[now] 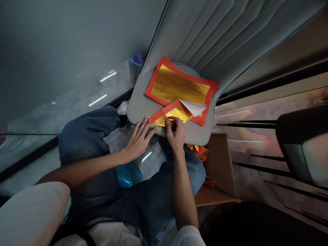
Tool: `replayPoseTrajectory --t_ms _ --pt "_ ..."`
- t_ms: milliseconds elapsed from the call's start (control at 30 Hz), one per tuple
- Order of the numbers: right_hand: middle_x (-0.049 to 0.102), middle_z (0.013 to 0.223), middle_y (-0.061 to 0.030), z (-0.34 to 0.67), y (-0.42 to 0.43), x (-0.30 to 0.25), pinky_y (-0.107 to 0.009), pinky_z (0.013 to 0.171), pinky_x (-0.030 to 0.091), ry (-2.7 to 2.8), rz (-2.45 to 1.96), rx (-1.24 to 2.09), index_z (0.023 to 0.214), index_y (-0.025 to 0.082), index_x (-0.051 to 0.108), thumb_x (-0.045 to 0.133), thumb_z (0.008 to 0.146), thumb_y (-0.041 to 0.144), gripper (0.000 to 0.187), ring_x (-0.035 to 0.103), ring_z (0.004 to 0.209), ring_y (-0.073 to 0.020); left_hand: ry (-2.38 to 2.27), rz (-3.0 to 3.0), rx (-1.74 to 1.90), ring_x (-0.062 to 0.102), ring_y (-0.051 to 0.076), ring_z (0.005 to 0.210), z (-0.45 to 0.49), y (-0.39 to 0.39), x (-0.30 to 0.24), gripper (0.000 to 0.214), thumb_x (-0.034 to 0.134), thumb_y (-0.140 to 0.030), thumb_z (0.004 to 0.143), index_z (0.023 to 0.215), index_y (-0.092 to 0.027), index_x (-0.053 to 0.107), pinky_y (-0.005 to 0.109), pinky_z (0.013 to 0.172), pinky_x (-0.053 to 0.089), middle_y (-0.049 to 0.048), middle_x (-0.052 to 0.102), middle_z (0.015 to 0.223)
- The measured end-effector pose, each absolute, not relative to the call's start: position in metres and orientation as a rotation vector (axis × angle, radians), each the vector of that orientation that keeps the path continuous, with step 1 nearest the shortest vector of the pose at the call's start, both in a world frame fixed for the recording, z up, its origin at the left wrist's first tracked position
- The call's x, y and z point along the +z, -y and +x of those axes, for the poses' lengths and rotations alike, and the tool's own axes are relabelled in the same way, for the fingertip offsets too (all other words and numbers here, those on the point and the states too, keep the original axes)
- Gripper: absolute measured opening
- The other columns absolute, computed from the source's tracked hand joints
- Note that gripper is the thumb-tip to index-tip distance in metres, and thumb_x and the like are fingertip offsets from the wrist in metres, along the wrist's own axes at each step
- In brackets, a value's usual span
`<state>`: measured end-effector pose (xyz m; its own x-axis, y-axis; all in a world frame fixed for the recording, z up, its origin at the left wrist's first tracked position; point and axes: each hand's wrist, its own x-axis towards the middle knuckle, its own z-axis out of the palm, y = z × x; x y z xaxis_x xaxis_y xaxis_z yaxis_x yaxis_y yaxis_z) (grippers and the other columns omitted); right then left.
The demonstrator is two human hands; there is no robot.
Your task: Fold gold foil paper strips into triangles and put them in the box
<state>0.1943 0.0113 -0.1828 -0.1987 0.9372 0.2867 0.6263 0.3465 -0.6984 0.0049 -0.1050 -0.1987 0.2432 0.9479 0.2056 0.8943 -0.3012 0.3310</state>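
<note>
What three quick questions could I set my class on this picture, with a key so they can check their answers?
1. Which hand pinches the folded red-and-gold sheet: the left hand or the right hand?
2. True or false: the flat red-and-gold sheet lies on a grey padded cushion.
3. What colour is the turned-back underside of the folded sheet?

Key:
1. The right hand
2. True
3. White
</note>
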Motion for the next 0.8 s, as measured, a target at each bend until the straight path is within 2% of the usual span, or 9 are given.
replayPoseTrajectory --t_ms 367,567,800 --pt "0.073 0.094 -0.0075 0.193 -0.013 -0.182 -0.043 0.084 0.051 1.961 -1.341 0.523 0.112 0.024 0.071 0.060 0.106 0.041 0.021 0.064 0.088 -0.0263 -1.782 2.377 0.556 0.009 0.040 0.170 0.005 0.106 -0.197 0.084 0.063 -0.005 0.093 0.171 -0.015 0.033 0.065 0.135 0.024 0.0247 0.001 0.182" --pt "0.071 0.094 -0.0078 0.192 -0.013 -0.182 -0.044 0.085 0.051 1.967 -1.349 0.499 0.112 0.023 0.070 0.058 0.107 0.040 0.022 0.062 0.088 -0.0264 -1.791 2.362 0.509 0.007 0.040 0.170 0.005 0.106 -0.195 0.089 0.061 -0.001 0.090 0.173 -0.016 0.032 0.066 0.136 0.023 0.0235 0.003 0.182" --pt "0.062 0.098 -0.0092 0.190 -0.012 -0.183 -0.048 0.091 0.050 1.966 -1.377 0.440 0.111 0.025 0.072 0.059 0.106 0.042 0.022 0.057 0.097 -0.0288 -1.802 2.313 0.420 0.007 0.039 0.169 0.008 0.102 -0.187 0.097 0.059 -0.003 0.094 0.178 -0.019 0.013 0.066 0.138 0.017 0.0210 0.007 0.182"
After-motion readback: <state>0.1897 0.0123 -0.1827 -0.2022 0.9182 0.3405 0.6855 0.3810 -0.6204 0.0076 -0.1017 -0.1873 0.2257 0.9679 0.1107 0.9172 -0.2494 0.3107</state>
